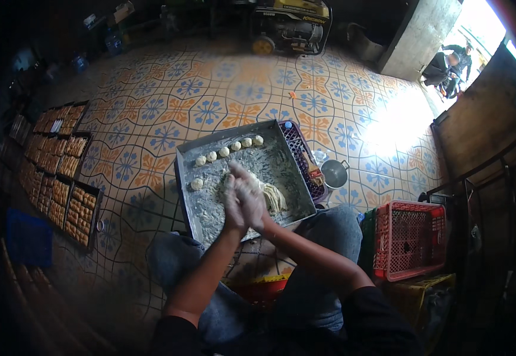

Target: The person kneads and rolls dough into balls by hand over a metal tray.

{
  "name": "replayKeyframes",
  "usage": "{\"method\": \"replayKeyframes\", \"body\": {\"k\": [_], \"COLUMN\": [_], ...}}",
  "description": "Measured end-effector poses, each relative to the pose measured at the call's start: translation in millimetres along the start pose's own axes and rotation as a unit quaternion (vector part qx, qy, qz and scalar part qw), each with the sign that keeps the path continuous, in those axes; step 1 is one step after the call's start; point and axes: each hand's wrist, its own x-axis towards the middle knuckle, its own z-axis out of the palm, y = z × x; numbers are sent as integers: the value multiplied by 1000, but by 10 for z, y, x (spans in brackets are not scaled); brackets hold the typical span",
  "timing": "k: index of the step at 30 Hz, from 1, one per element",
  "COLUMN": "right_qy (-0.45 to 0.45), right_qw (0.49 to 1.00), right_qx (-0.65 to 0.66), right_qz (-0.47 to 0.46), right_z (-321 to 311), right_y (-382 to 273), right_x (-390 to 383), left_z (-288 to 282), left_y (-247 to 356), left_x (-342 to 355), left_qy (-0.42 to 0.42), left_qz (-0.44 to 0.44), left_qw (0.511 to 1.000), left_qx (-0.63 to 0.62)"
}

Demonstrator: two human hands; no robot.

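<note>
My flour-dusted hands meet palm to palm above a square metal tray (pixel 182 190). My left hand (pixel 232 204) lies against my right hand (pixel 252 200), fingers pressed together and pointing away from me. Whatever lies between the palms, if anything, is hidden. Just right of them, a pale, folded mass of dough (pixel 275 199) rests on the tray's floury bottom. Several small dough balls (pixel 236 146) form a row along the far side. A single dough ball (pixel 196 184) sits nearer, left of my hands. My knees flank the tray's near side.
Under the tray's right edge is a purple crate (pixel 294 137), with a metal pot (pixel 335 174) beside it. Red crate (pixel 412 240) stands right; trays of browned pastries (pixel 80 213) and a blue crate (pixel 29 237) lie left. A generator (pixel 293 29) stands far back; people (pixel 456 65) are at the doorway.
</note>
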Motion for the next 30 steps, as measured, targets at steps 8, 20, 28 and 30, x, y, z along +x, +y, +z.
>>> {"method": "replayKeyframes", "body": {"k": [8, 20, 28, 30], "right_qy": [-24, -23, 30, -14], "right_qw": [965, 975, 960, 937], "right_qx": [-231, -197, -216, -281], "right_qz": [-120, -103, -174, -210], "right_z": [-158, -215, -138, -110], "right_y": [196, 475, 40, 178], "right_x": [-56, 8, 27, -79], "left_z": [59, 148, 164, 477], "left_y": [18, 66, 34, 361], "left_x": [42, 4, 18, 46], "left_qy": [-65, -114, -140, -104], "left_qz": [109, 94, 74, 25], "left_qw": [977, 982, 986, 993], "left_qx": [170, 118, 52, -49]}}
